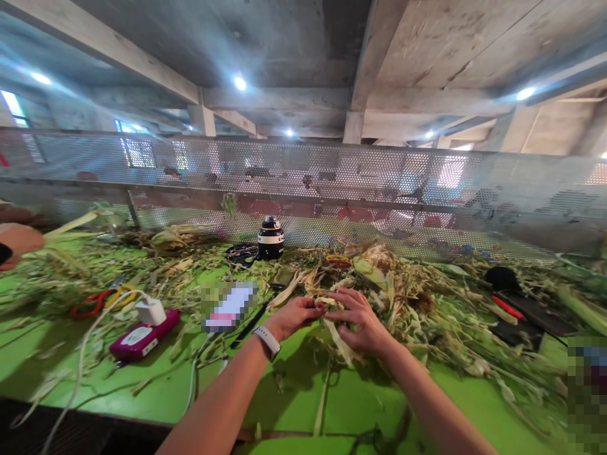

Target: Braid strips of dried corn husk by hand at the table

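My left hand [294, 316], with a pale band on its wrist, pinches a pale dried corn husk [337, 340] above the green table [294, 404]. The fingers of my right hand [363, 321] meet the same husk from the other side, thumb tucked below. Both sets of fingertips nearly touch, so the exact grip point is partly hidden. Behind and right of my hands spreads a heap of dry husks and leaves [403, 294]. A dark slim stick-like tool [249, 327] lies left of my left wrist.
A phone [231, 308] on a cable, a magenta power strip [145, 336] with white charger and red-yellow scissors [102, 302] lie left. A black bottle [270, 239] stands before the perforated metal screen [303, 170]. Another person's hand [21, 243] holds a husk far left. Dark items [526, 309] lie right.
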`<move>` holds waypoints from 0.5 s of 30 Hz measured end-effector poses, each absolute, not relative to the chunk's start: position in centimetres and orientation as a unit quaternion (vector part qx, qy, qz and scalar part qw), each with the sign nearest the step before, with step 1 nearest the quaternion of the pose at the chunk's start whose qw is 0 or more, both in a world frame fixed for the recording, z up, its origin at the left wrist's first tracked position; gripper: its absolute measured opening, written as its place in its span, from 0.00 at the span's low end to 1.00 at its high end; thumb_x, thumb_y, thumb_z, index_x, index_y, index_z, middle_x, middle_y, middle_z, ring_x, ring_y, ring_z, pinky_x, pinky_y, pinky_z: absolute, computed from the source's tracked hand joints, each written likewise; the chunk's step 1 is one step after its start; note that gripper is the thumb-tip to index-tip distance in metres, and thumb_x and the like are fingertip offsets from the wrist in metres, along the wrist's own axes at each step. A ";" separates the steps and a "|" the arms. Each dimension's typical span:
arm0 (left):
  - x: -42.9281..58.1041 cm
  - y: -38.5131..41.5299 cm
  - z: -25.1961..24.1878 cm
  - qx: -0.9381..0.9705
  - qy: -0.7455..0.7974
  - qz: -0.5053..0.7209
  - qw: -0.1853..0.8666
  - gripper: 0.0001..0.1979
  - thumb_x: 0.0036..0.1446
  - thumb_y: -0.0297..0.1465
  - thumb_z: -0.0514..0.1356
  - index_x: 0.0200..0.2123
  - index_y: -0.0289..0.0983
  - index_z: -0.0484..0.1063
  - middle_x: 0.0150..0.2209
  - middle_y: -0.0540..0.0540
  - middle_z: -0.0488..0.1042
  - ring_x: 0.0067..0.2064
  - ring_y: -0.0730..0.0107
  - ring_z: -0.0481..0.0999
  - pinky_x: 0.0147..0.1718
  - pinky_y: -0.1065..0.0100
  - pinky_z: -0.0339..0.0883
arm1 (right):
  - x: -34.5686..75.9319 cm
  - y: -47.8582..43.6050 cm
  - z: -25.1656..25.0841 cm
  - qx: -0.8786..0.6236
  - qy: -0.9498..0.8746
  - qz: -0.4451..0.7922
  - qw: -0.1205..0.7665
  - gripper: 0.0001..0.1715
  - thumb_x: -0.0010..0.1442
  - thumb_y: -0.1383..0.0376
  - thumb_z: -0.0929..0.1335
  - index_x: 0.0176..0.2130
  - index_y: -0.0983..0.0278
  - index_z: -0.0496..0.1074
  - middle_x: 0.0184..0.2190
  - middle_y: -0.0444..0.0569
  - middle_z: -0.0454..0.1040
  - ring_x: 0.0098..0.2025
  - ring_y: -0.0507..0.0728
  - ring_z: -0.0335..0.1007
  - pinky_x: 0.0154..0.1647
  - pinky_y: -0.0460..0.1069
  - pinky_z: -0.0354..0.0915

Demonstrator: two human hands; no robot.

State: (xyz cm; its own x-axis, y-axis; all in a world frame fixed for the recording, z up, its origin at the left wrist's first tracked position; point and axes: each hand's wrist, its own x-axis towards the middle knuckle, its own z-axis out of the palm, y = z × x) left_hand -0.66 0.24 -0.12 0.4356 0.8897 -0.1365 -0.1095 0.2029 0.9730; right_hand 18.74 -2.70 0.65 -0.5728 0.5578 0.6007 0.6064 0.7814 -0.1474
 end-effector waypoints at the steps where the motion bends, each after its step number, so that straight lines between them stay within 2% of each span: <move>1: -0.7 0.2 -0.1 0.518 0.379 0.366 0.674 0.17 0.31 0.35 0.72 0.25 0.32 0.73 0.21 0.54 0.68 0.21 0.83 0.57 0.21 0.74 0.47 | 18.8 -2.7 0.8 -0.328 -0.885 -0.030 0.328 0.25 0.44 0.74 0.64 0.41 0.56 0.76 0.52 0.47 0.69 0.57 0.61 0.56 0.58 0.60 0.52; 6: -0.8 0.0 -0.1 0.555 0.370 0.353 0.656 0.17 0.34 0.37 0.70 0.26 0.33 0.74 0.21 0.53 0.68 0.20 0.83 0.54 0.20 0.74 0.45 | 18.8 -3.0 1.3 -0.314 -0.889 0.006 0.333 0.23 0.42 0.72 0.66 0.40 0.58 0.76 0.45 0.50 0.73 0.54 0.62 0.61 0.55 0.60 0.56; 12: -1.0 0.2 -0.3 0.551 0.367 0.342 0.667 0.19 0.32 0.38 0.71 0.29 0.33 0.75 0.26 0.49 0.73 0.23 0.81 0.60 0.22 0.75 0.51 | 18.7 -2.8 1.0 -0.305 -0.886 0.016 0.349 0.20 0.45 0.73 0.66 0.39 0.60 0.75 0.43 0.50 0.74 0.51 0.59 0.65 0.54 0.58 0.58; 15: -1.0 0.2 -0.3 0.557 0.358 0.335 0.670 0.18 0.33 0.38 0.71 0.29 0.33 0.75 0.25 0.50 0.72 0.22 0.81 0.58 0.22 0.75 0.51 | 18.7 -2.6 0.8 -0.303 -0.887 0.025 0.347 0.20 0.43 0.73 0.68 0.38 0.61 0.75 0.42 0.51 0.75 0.51 0.60 0.64 0.53 0.58 0.59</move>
State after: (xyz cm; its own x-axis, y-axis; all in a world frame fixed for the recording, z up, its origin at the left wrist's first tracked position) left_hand -1.03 0.21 -0.34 0.5191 0.8479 -0.1076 -0.0499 0.1558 0.9865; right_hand 18.70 -2.62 0.80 -0.5754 0.5561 0.5998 0.5209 0.8145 -0.2554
